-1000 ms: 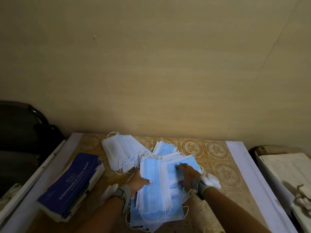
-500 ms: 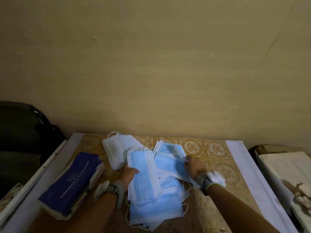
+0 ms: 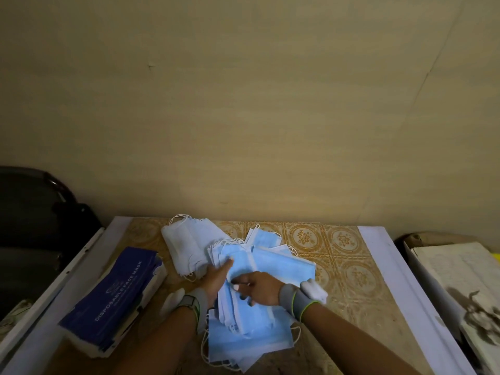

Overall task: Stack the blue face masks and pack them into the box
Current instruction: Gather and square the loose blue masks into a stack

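With the left hand (image 3: 216, 277) flat against the left edge of the blue face masks (image 3: 259, 301) and the right hand (image 3: 257, 289) pinching the top mask, square all edges before moving the stack leftward to the box (image 3: 116, 299).

Both hands are down on a loose pile of blue face masks (image 3: 281, 266) spread over the patterned table (image 3: 349, 269). The left hand (image 3: 216, 274) lies flat along the pile's nine o'clock edge, fingers pointing toward twelve. The right hand (image 3: 257, 289) reaches across from three o'clock, fingers curled onto the masks. A paler bundle of masks (image 3: 189, 247) sits at about eleven o'clock, touching the pile. The dark blue box (image 3: 116, 296) lies at nine o'clock, apart from the pile.
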`<control>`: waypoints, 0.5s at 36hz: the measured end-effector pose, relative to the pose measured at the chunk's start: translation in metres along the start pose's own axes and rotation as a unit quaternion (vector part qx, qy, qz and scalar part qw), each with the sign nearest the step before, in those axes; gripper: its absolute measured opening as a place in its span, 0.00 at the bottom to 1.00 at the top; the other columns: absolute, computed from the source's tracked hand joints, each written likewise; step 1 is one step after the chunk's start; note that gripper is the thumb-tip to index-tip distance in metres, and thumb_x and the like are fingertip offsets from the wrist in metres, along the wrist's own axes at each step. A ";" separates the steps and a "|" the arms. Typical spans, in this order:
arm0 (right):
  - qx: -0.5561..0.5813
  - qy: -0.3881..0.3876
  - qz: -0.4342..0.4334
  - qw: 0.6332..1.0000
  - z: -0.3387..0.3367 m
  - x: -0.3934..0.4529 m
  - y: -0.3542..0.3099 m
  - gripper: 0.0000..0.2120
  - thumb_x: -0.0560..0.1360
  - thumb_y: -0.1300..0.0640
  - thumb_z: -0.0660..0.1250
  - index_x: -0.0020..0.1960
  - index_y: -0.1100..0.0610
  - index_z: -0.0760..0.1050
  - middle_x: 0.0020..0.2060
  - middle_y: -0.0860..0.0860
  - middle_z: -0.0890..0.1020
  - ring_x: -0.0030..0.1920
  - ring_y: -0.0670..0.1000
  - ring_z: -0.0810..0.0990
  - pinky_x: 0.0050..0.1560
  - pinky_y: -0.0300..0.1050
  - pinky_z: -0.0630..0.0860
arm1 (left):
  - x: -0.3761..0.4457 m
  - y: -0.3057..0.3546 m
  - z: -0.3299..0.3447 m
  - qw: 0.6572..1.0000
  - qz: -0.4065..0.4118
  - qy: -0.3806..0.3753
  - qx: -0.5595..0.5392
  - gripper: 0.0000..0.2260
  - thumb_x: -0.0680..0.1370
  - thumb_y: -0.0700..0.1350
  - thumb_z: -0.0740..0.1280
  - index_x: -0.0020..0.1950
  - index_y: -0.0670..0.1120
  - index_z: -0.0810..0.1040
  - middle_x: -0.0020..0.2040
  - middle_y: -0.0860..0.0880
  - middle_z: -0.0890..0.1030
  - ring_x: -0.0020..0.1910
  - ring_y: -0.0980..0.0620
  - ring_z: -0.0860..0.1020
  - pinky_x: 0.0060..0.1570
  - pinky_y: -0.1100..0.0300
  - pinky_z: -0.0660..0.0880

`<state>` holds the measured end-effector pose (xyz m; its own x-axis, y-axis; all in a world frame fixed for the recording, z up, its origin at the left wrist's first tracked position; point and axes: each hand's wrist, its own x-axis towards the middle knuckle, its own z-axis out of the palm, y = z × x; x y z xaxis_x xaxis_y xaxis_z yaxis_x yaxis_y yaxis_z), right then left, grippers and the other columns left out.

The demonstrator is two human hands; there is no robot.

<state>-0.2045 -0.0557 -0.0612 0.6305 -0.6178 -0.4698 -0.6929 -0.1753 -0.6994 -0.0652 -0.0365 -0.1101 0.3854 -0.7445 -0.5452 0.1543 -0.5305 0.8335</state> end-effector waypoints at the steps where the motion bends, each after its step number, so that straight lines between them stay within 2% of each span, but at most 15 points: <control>1: -0.004 -0.001 -0.004 1.000 -0.001 0.001 0.004 0.17 0.79 0.57 0.59 0.67 0.61 0.70 0.48 0.59 0.77 0.26 0.38 0.76 0.35 0.32 0.74 | 0.007 -0.007 -0.002 1.000 0.006 -0.010 0.021 0.36 0.70 0.54 0.72 0.72 0.39 0.63 0.71 0.41 0.69 0.69 0.42 0.69 0.69 0.50 0.66; 3: -0.003 0.015 0.002 1.000 -0.005 0.001 0.011 0.15 0.78 0.62 0.60 0.64 0.62 0.73 0.47 0.57 0.77 0.33 0.44 0.76 0.37 0.33 0.73 | 0.046 -0.037 -0.007 0.996 0.007 -0.021 0.083 0.43 0.63 0.50 0.76 0.72 0.38 0.61 0.70 0.39 0.70 0.68 0.40 0.70 0.68 0.48 0.68; 4: -0.002 0.034 0.005 0.999 -0.008 0.002 0.016 0.15 0.77 0.63 0.60 0.62 0.62 0.75 0.47 0.58 0.78 0.38 0.49 0.78 0.40 0.35 0.74 | 0.068 -0.054 -0.011 0.993 0.004 -0.021 0.117 0.48 0.58 0.51 0.76 0.73 0.38 0.59 0.70 0.39 0.69 0.68 0.40 0.70 0.68 0.46 0.69; 5: -0.018 0.059 0.007 0.998 -0.012 0.002 0.021 0.14 0.77 0.64 0.60 0.61 0.62 0.76 0.49 0.59 0.80 0.45 0.54 0.80 0.45 0.38 0.75 | 0.089 -0.071 -0.014 0.989 0.014 -0.013 0.145 0.52 0.54 0.53 0.75 0.73 0.39 0.57 0.71 0.39 0.68 0.68 0.40 0.70 0.68 0.45 0.69; 7: -0.083 0.111 0.008 0.990 -0.020 0.003 0.033 0.15 0.76 0.64 0.60 0.61 0.60 0.77 0.58 0.58 0.80 0.59 0.55 0.78 0.58 0.39 0.70 | 0.100 -0.082 -0.017 0.986 0.008 -0.022 0.166 0.56 0.51 0.54 0.74 0.75 0.40 0.55 0.72 0.40 0.66 0.70 0.40 0.68 0.68 0.44 0.68; 8: -0.107 0.129 0.017 0.986 -0.026 0.003 0.040 0.15 0.76 0.63 0.60 0.61 0.60 0.76 0.61 0.57 0.78 0.62 0.55 0.76 0.61 0.40 0.67 | 0.086 -0.073 -0.018 0.985 0.002 -0.031 0.172 0.55 0.53 0.54 0.74 0.75 0.40 0.55 0.72 0.40 0.67 0.70 0.40 0.68 0.68 0.45 0.68; 10: -0.163 0.135 0.051 0.976 -0.035 0.001 0.052 0.18 0.75 0.58 0.62 0.65 0.58 0.71 0.64 0.58 0.73 0.65 0.57 0.72 0.64 0.43 0.66 | 0.041 -0.042 -0.015 0.983 0.004 -0.034 0.180 0.47 0.61 0.47 0.75 0.75 0.40 0.55 0.71 0.42 0.68 0.69 0.40 0.69 0.68 0.49 0.68; 12: -0.238 0.139 0.090 0.957 -0.040 -0.004 0.063 0.26 0.75 0.49 0.62 0.69 0.56 0.65 0.67 0.57 0.69 0.67 0.58 0.70 0.66 0.47 0.65 | 0.024 -0.029 -0.013 0.983 0.002 -0.033 0.181 0.39 0.70 0.40 0.73 0.74 0.39 0.55 0.70 0.41 0.68 0.69 0.40 0.68 0.67 0.51 0.69; 13: -0.277 0.141 0.101 0.945 -0.041 -0.008 0.068 0.31 0.73 0.41 0.59 0.71 0.56 0.62 0.68 0.57 0.67 0.67 0.58 0.69 0.67 0.48 0.64 | 0.023 -0.029 -0.014 0.983 0.004 -0.030 0.181 0.37 0.70 0.39 0.72 0.74 0.39 0.56 0.70 0.40 0.68 0.68 0.40 0.69 0.67 0.50 0.69; 15: -0.324 0.128 0.112 0.931 -0.039 -0.013 0.077 0.46 0.63 0.30 0.43 0.73 0.55 0.58 0.70 0.57 0.65 0.68 0.58 0.68 0.68 0.50 0.61 | 0.025 -0.028 -0.013 0.984 0.004 -0.014 0.179 0.34 0.69 0.40 0.72 0.72 0.37 0.61 0.69 0.38 0.70 0.66 0.39 0.71 0.67 0.49 0.70; 16: -0.327 0.115 0.120 0.930 -0.037 -0.014 0.082 0.51 0.57 0.30 0.38 0.73 0.55 0.57 0.71 0.57 0.64 0.69 0.57 0.68 0.68 0.50 0.61 | 0.024 -0.027 -0.012 0.984 -0.003 -0.004 0.178 0.31 0.71 0.39 0.71 0.71 0.36 0.62 0.68 0.36 0.71 0.66 0.37 0.71 0.66 0.49 0.70; 18: -0.315 0.127 0.120 0.933 -0.034 -0.013 0.089 0.54 0.54 0.31 0.36 0.73 0.57 0.60 0.70 0.59 0.66 0.67 0.60 0.71 0.66 0.51 0.65 | 0.012 -0.017 -0.010 0.983 -0.013 0.019 0.180 0.25 0.75 0.36 0.66 0.70 0.33 0.63 0.67 0.32 0.70 0.66 0.35 0.71 0.64 0.49 0.69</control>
<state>-0.2864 -0.0894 -0.0990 0.3825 -0.8451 -0.3735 -0.9222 -0.3741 -0.0980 -0.0544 -0.0324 -0.1292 0.4203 -0.7166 -0.5566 -0.1655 -0.6637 0.7295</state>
